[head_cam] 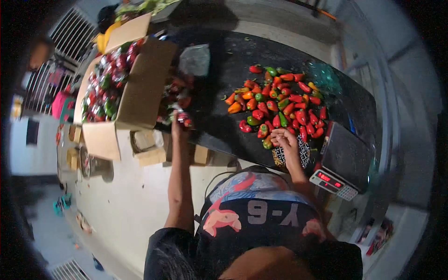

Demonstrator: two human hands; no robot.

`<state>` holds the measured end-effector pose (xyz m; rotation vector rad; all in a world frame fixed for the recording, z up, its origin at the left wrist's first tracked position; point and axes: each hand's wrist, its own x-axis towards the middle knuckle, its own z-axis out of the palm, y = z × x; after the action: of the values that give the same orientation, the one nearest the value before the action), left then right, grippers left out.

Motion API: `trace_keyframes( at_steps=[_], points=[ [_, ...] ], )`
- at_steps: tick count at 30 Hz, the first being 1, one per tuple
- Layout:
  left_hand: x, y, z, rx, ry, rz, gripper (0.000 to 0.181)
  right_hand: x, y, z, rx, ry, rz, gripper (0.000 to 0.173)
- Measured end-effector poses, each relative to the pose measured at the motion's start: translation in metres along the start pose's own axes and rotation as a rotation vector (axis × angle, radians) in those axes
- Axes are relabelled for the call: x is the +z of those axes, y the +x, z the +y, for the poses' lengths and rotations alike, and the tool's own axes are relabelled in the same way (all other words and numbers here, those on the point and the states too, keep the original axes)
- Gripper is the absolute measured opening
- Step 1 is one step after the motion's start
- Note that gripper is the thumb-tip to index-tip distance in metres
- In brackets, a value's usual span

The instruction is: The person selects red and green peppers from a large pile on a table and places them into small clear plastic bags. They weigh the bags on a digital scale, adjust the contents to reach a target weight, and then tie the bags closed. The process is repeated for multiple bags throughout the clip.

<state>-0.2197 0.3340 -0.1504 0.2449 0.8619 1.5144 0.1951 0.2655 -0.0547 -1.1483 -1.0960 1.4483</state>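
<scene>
Many red, green and orange peppers (280, 101) lie spread over a black tabletop (224, 63). My right hand (287, 140) is at their near edge, fingers loosely curled, beside a patterned cloth (302, 154); whether it grips anything is unclear. On the left, my left hand (177, 122) reaches to a clear plastic bag of peppers (184, 119) and seems to hold it. More bagged peppers (178, 92) lie in shadow just beyond that hand, against an open cardboard box (147, 80). Inside the box, wrapped red and green peppers (108, 84) are heaped up.
A digital scale (346, 157) with a lit display stands at the table's right. Clear plastic bags (195, 59) and green plastic film (325, 78) lie on the tabletop. Smaller cardboard boxes (148, 147) and a bucket (92, 162) stand on the floor. Other people are at the upper left.
</scene>
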Motion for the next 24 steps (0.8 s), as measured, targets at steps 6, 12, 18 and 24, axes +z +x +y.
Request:
trace_keyframes(
  at_steps=[6, 12, 18, 24],
  points=[
    [-0.058, 0.087, 0.053, 0.781, 2.275, 0.121, 0.047, -0.012, -0.028, 0.024, 0.043, 0.075, 0.236, 0.021],
    [-0.069, 0.132, 0.023, 0.657, 1.963, 0.272, 0.045, -0.023, -0.026, 0.042, 0.036, 0.025, 0.352, 0.020],
    [-0.084, 0.130, 0.033, 0.360, 2.294, 0.203, 0.047, -0.051, 0.014, 0.059, -0.104, -0.727, 0.555, 0.025],
    [-0.067, 0.085, 0.030, 0.195, 2.236, 0.343, 0.040, -0.097, 0.083, 0.064, -0.204, -1.314, 0.743, 0.045]
  ],
)
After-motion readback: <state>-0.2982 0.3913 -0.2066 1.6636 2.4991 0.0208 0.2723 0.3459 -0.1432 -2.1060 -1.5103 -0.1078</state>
